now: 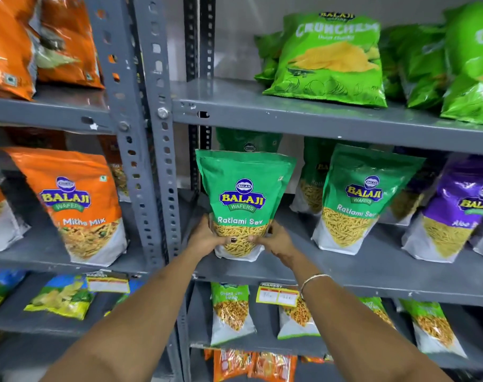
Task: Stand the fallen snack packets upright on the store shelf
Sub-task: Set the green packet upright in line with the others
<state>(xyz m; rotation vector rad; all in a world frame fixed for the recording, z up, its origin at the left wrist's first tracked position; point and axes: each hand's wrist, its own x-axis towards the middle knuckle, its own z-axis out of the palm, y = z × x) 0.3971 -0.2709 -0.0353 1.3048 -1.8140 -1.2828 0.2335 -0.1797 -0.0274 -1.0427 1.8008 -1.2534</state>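
A green Ratlami Sev packet [244, 199] stands upright at the left end of the middle grey shelf [345, 268]. My left hand [207, 237] grips its lower left side and my right hand [276, 241] grips its lower right side, thumbs on the front. Another green packet [248, 140] shows partly behind it. To the right a second Ratlami Sev packet [359, 199] stands upright, leaning slightly, with a purple packet [461, 210] beside it.
Grey slotted uprights [157, 161] divide the shelving. Orange Mitha Mix packets [74, 205] stand on the left bay. Green Crunchem bags [331, 59] sit on the upper shelf [317, 117]. Smaller packets [230, 312] and a price tag [277, 295] fill the lower shelf.
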